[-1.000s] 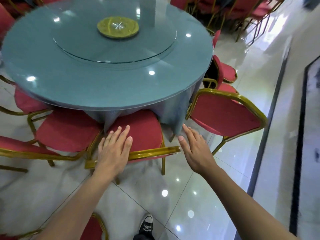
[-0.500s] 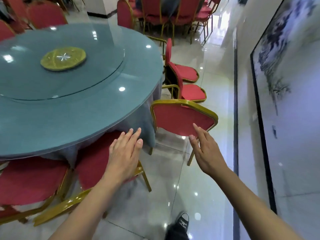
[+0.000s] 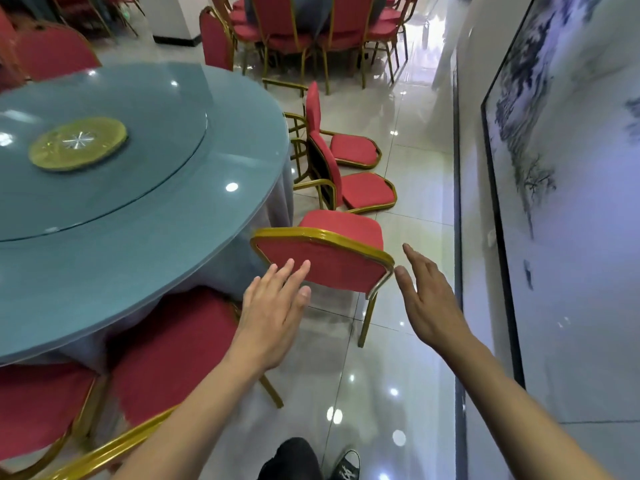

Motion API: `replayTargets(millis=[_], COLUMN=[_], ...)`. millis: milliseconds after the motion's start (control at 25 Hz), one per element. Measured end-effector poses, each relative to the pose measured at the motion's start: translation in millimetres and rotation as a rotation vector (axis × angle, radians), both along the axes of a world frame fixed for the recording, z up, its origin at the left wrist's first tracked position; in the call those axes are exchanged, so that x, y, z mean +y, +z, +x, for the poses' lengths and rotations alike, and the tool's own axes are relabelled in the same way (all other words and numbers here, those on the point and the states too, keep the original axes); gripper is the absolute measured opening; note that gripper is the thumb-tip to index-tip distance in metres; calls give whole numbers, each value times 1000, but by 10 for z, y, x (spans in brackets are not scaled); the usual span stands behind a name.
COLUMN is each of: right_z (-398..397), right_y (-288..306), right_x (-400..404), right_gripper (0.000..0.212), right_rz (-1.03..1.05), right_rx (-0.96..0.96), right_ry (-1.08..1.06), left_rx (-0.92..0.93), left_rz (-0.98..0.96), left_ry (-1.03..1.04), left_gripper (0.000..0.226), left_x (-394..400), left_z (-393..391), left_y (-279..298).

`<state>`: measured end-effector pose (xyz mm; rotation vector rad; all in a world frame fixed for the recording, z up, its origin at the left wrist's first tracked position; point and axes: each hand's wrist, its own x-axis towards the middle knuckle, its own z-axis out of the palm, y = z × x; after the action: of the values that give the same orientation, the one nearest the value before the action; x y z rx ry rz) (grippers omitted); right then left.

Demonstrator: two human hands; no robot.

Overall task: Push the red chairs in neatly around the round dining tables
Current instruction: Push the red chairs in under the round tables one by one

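open floor (image 3: 408,341) right of chair (image 3: 322,261), wall (image 3: 571,271) beyond

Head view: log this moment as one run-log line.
stage: reaching next chair | left hand: open, by red chair backrest | right hand: open, beside its frame | chair: angled out from round table

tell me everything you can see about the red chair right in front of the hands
The chair has red fabric padding on back and seat, in a shiny gold metal frame with thin gold legs. It stands upright on the glossy tiled floor, beside the round table, seat not yet tucked under. The left hand, fingers straight, overlaps its backrest; touch is unclear. The right hand is open by the back's right corner.
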<state>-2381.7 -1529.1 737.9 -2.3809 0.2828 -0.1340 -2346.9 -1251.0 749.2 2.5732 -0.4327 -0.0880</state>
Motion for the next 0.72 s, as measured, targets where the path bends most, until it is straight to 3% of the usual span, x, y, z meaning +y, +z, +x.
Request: replayTargets(millis=[480,720], right_z=[914,1432], right_y=[-351,-591], right_x=[-164,-141], right_gripper=[59,58], right_rz=[71,48], right_rx=[110,234], right_ry=[25,48], left_rx=[149,104], left_rz=[116,109], left_ry=[-97,-44], left_gripper=[64,64], left_x=[-199,-81], left_z=[1117,1785], left_y=[-376,-682])
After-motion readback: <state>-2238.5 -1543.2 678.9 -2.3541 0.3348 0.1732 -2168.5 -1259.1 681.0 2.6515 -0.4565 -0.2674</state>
